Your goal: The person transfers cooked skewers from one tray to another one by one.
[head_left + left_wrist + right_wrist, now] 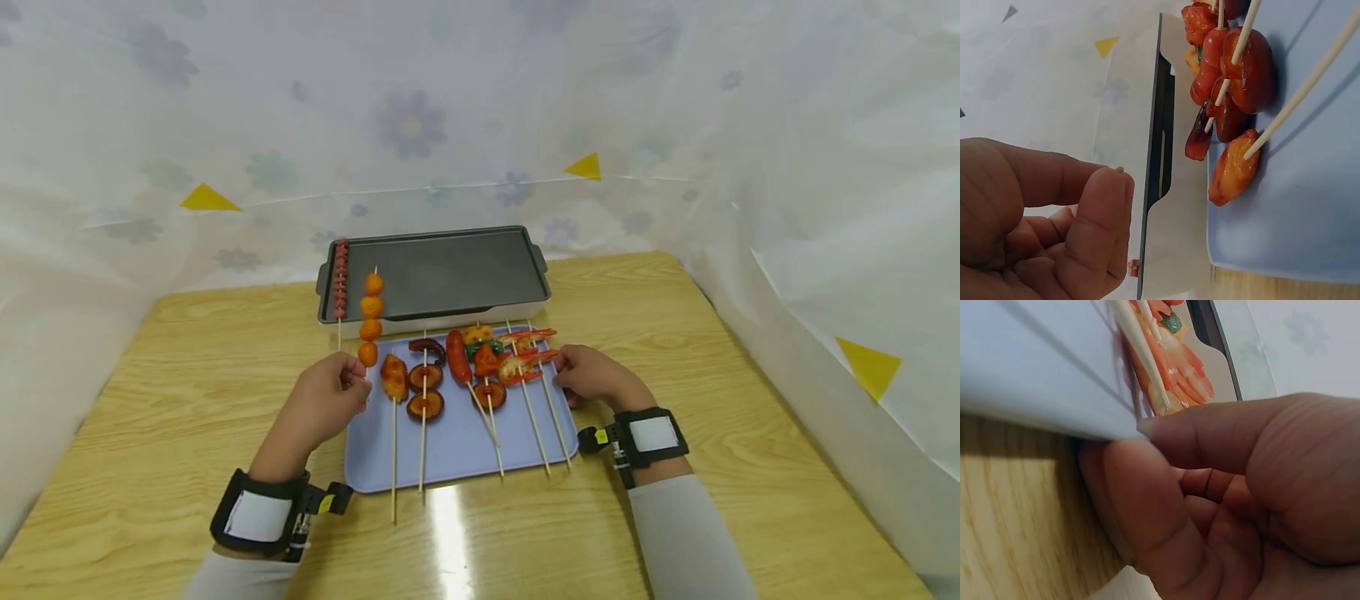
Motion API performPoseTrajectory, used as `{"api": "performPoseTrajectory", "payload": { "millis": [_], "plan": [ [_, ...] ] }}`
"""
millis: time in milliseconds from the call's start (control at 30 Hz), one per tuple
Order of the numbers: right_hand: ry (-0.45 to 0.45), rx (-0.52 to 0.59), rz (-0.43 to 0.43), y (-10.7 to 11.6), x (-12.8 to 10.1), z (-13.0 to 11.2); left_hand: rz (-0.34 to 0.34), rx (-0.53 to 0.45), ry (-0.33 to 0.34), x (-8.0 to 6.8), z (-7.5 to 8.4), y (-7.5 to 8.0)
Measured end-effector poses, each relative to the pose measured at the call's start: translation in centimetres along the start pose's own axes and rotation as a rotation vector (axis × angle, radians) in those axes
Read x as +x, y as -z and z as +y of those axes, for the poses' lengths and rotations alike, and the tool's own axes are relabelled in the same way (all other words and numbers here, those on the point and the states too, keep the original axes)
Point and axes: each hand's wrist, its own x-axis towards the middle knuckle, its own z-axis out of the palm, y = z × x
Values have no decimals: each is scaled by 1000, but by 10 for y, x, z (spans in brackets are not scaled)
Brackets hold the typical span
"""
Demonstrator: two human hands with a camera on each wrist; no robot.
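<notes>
My left hand (352,379) pinches the lower end of a skewer of orange balls (370,319), which stands tilted over the near left corner of the dark grill pan (450,271). The left wrist view shows the stick's tip (1120,169) poking out between thumb and fingers (1107,212). My right hand (570,375) grips the right edge of the pale blue tray (465,442), thumb on top in the right wrist view (1129,434). Several skewers lie on the tray: shrimp (525,358), a sausage (457,357), mushrooms (425,392), a fried piece (393,377).
A skewer of small red sausages (340,287) lies along the grill pan's left side. The pan sits on a wooden table (750,400) just behind the tray. A flowered white sheet (675,125) closes in the back and both sides.
</notes>
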Motion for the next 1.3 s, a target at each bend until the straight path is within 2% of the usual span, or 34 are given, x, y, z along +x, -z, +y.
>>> {"api": "performPoseTrajectory", "payload": {
  "millis": [300,600,800,967,1300],
  "plan": [
    [-20,25,11,-2,1,0,-36,33,8,-18,-10,-7],
    [-28,25,1,-2,0,0,-38,62,67,-34,-21,-14],
    [-32,32,-3,0,1,0,-37,35,136,-39,-27,-20],
    [-48,27,1,0,2,1,-42,18,141,-42,-29,-26],
    [-42,42,3,-1,2,1,-33,69,153,-44,-29,-34]
  ]
}}
